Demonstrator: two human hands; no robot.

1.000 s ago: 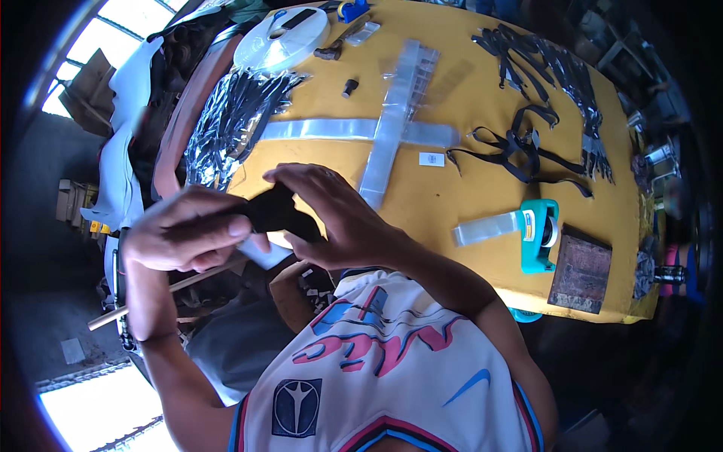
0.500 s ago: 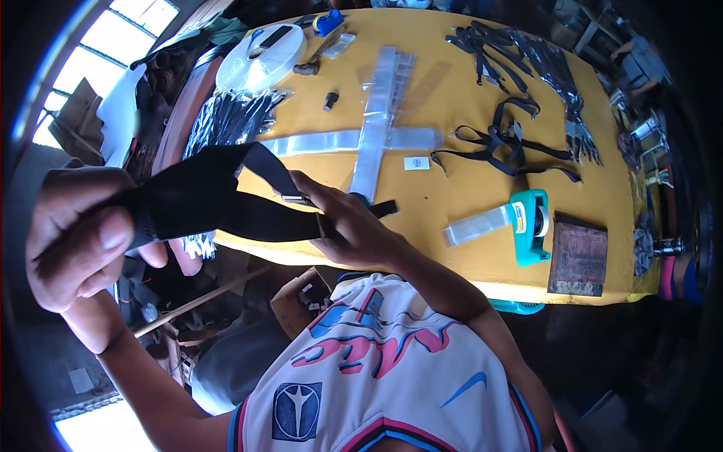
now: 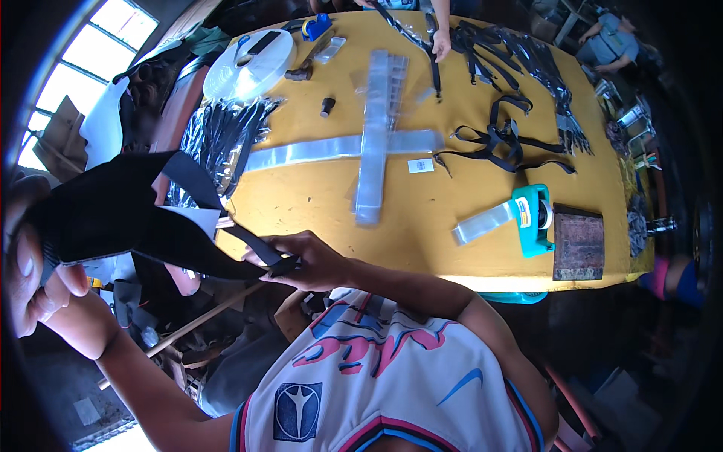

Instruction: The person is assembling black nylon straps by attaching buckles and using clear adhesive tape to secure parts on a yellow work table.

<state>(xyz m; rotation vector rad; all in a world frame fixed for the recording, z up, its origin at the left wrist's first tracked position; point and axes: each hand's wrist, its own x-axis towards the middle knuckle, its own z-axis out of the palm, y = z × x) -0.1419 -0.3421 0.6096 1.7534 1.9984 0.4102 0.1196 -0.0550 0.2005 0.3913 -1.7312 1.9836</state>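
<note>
A black webbing strap (image 3: 143, 218), wide on the left and looping into narrower bands, stretches between my hands to the left of the table's near edge. My left hand (image 3: 41, 264) grips its wide end, fingers wrapped round it at the picture's left rim. Its narrow end is pinched in my right hand (image 3: 309, 260), just off the near edge of the yellow table (image 3: 301, 203). Nearest beyond my right hand lie clear plastic sleeves (image 3: 370, 166), crossed one over another. A bundle of packed black straps (image 3: 226, 135) lies behind the held strap, which partly hides it.
Across the table, another person's hand (image 3: 442, 44) holds a black strap. A white reel (image 3: 248, 68), a hammer (image 3: 301, 69) and a blue tape dispenser (image 3: 316, 27) sit far left. Loose black straps (image 3: 504, 143), a green tape dispenser (image 3: 532, 226) and a dark board (image 3: 578, 245) lie right.
Both my hands have moved left with the strap, my right hand also nearer to me. Another person's hands with a black strap have come into view at the far edge.
</note>
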